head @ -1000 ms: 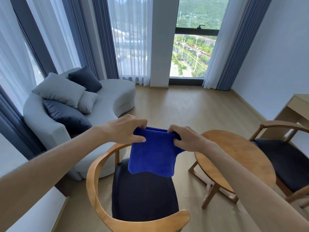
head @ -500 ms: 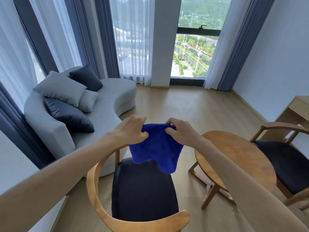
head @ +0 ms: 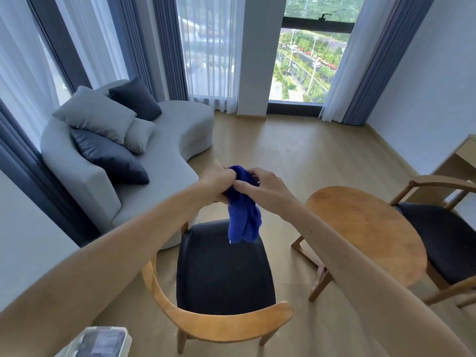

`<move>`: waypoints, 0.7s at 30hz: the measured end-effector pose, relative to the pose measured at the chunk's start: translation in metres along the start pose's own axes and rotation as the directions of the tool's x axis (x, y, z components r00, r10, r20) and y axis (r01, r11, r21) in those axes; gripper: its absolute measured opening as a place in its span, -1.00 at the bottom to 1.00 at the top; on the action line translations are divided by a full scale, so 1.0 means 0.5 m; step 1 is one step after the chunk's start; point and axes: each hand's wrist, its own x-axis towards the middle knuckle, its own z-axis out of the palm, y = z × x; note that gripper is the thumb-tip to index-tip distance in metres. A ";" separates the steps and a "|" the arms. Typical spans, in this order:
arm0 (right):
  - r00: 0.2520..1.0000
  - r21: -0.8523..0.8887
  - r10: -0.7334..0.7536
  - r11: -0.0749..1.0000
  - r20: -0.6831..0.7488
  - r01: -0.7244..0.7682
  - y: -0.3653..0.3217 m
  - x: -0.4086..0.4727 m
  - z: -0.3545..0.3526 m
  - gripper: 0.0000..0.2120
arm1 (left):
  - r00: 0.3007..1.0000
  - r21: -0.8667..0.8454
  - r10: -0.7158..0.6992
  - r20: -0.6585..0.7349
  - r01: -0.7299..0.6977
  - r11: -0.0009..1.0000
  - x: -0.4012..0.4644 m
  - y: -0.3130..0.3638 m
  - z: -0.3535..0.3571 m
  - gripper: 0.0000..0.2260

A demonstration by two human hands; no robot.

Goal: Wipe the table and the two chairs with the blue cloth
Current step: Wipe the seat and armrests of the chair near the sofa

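Sunny room, wood floor (head: 296,150), big window (head: 313,60) at 12 o'clock, grey sofa (head: 164,150) with pillows at 10 o'clock. Both hands up in air at middle. Left hand (head: 217,182) fingers curled tight on blue cloth (head: 243,215). Right hand (head: 262,185) pinches cloth top. Cloth bunched, hangs over dark seat of near chair (head: 224,269); likely getting good grip before wiping. Round table (head: 365,233) at 3 o'clock, second chair (head: 443,235) past it. Clear box (head: 103,341) at 7 o'clock; what's inside too blurry to tell.
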 end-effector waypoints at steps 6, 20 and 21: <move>0.993 -0.064 -0.112 0.991 0.024 0.113 0.030 0.001 0.006 -0.42 | 0.949 -0.503 -0.078 0.305 0.230 0.833 -0.006 -0.018 -0.037 -0.73; 0.996 0.620 -0.075 0.784 0.054 0.025 0.065 -0.014 0.022 -0.46 | 0.920 -0.362 0.376 0.110 -0.315 0.877 -0.007 -0.122 -0.036 -0.58; 0.989 0.627 -0.083 0.779 0.120 -0.010 0.077 -0.019 0.031 -0.44 | 0.931 -0.399 0.353 0.091 -0.290 0.870 -0.008 -0.125 -0.030 -0.58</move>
